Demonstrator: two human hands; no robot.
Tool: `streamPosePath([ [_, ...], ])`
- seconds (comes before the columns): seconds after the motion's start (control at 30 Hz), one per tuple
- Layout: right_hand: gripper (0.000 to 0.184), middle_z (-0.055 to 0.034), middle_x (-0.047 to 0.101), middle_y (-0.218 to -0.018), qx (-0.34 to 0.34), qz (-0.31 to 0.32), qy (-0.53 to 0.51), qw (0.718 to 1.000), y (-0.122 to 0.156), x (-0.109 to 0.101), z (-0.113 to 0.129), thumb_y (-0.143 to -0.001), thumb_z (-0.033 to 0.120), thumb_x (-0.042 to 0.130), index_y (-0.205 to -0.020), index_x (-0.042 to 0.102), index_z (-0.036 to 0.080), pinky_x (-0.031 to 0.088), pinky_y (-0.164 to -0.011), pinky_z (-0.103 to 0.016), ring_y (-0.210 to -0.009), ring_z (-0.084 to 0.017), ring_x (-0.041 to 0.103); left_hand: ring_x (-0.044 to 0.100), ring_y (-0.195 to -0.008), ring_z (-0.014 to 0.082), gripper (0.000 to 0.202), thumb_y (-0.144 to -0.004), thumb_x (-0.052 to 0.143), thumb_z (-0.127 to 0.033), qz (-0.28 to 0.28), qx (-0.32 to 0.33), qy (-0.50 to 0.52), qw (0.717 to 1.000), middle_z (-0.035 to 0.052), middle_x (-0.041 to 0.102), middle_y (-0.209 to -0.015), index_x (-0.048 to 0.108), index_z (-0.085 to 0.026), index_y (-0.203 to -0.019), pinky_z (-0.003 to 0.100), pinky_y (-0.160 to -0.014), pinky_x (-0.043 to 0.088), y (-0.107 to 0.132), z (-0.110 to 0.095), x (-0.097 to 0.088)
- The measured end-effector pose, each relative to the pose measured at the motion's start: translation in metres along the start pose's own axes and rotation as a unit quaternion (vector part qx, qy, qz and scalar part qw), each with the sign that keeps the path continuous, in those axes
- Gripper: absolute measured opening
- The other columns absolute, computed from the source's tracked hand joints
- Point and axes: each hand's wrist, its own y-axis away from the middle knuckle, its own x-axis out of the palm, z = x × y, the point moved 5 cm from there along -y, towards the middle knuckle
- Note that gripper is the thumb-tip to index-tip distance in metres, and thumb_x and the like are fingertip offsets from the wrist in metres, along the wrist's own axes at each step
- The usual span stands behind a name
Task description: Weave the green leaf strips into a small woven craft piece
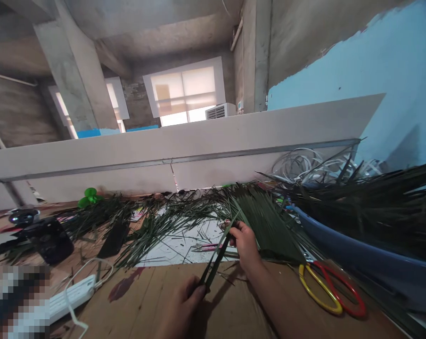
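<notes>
Left hand [180, 310], fingers [196, 292] closed on the lower ends of two narrow palm-leaf strips [216, 263]; right hand [246, 246], fingers [234, 229] gripping the upper ends. One pair of scissors [314, 297], yellow and red handles, just beside right hand. One blue tub [326, 235], dark palm fronds [375, 207] inside. Farther off, one broad palm leaf [266, 226].

Two narrow green palm-leaf strips [216, 267] form a slim, tilted V, pinched at the base by the left hand [180, 307] and held higher by the right hand [245, 245], just beside a flat, dark green palm frond [267, 226] with tight parallel leaflets.
</notes>
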Motion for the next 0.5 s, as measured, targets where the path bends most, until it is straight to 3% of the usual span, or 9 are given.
streamPosePath([
  [0.3, 0.014, 0.0047, 0.059, -0.056, -0.023, -0.047, -0.016, 0.999, -0.009, -0.015, 0.009, -0.055, 0.028, 0.063, -0.066, 0.063, 0.02, 0.031, -0.042, -0.024, -0.044, -0.01, 0.043, 0.042, -0.069, 0.0153, 0.054, -0.061, 0.077, -0.067, 0.038, -0.042, 0.079, 0.995, -0.0009, 0.052, -0.068, 0.059, -0.017, -0.071, 0.027, -0.065, 0.033, 0.001, 0.016, -0.011],
  [0.5, 0.021, 0.003, 0.062, -0.058, -0.023, -0.088, -0.038, 0.995, -0.015, -0.028, 0.011, -0.056, 0.033, 0.07, -0.071, 0.06, 0.021, 0.032, -0.043, -0.024, -0.045, -0.011, 0.047, 0.033, -0.056, 0.0105, 0.055, -0.065, 0.076, -0.068, 0.056, -0.048, 0.084, 0.994, -0.0043, 0.044, -0.06, 0.063, -0.016, -0.074, 0.025, -0.055, 0.024, 0.0, 0.028, -0.015],
])
